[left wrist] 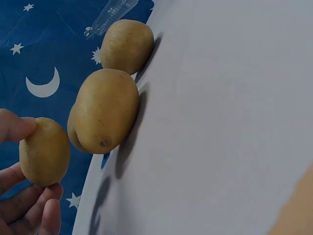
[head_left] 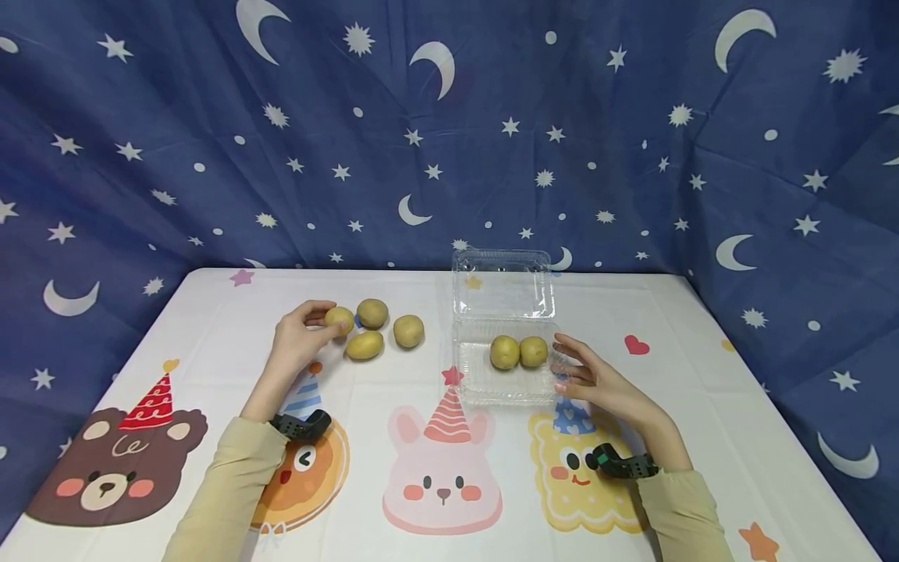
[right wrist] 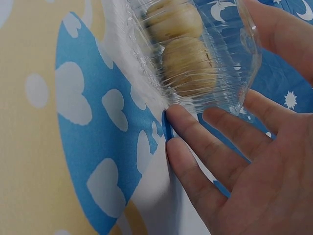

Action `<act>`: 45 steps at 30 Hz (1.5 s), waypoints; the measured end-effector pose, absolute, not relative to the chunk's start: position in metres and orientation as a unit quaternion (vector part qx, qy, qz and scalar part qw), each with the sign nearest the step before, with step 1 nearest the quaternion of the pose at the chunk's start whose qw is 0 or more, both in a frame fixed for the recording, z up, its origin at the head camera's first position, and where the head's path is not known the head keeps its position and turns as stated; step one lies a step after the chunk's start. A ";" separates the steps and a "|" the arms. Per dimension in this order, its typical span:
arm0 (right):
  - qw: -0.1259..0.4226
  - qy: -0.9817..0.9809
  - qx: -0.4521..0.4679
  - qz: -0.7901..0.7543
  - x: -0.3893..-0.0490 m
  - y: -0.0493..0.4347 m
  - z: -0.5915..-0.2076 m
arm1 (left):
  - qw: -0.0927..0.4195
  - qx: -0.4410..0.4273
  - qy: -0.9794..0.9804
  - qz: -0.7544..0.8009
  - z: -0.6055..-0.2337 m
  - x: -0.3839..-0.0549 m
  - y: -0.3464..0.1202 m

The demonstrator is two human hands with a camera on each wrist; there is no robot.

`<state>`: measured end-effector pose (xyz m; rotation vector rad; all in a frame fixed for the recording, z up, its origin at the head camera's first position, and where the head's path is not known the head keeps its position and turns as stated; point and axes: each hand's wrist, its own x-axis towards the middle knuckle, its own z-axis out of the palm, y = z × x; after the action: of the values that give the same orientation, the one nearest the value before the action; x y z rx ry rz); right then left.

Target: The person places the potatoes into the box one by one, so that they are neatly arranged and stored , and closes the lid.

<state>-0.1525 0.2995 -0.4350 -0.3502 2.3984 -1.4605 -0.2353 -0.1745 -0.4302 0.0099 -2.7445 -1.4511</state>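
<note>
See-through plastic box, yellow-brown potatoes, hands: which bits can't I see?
Left wrist view: one yellow-brown oval potato, mostly hidden behind a nearer potato.
Left wrist view: the bare left hand, cut off by the left edge.
Right wrist view: the rectangular see-through plastic box, cut off by the top edge.

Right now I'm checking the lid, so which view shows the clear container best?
The head view: it frames nearly the whole container, with its lid open. The right wrist view shows part of it up close, cut off at the top; the left wrist view, only a sliver at the top edge.
</note>
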 end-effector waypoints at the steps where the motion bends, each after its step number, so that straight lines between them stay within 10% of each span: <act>1: 0.155 0.837 -0.124 -0.509 -0.152 0.300 -0.435 | 0.019 0.001 -0.882 -0.471 -0.429 -0.235 -0.174; 45: 0.161 0.829 -0.117 -0.523 -0.153 0.302 -0.436 | 0.012 -0.111 -0.858 -0.501 -0.407 -0.223 -0.097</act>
<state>-0.1525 0.3020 -0.4363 -0.3349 2.3655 -1.4941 -0.2235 -0.0971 -0.4075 -0.3461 -2.6753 -1.5624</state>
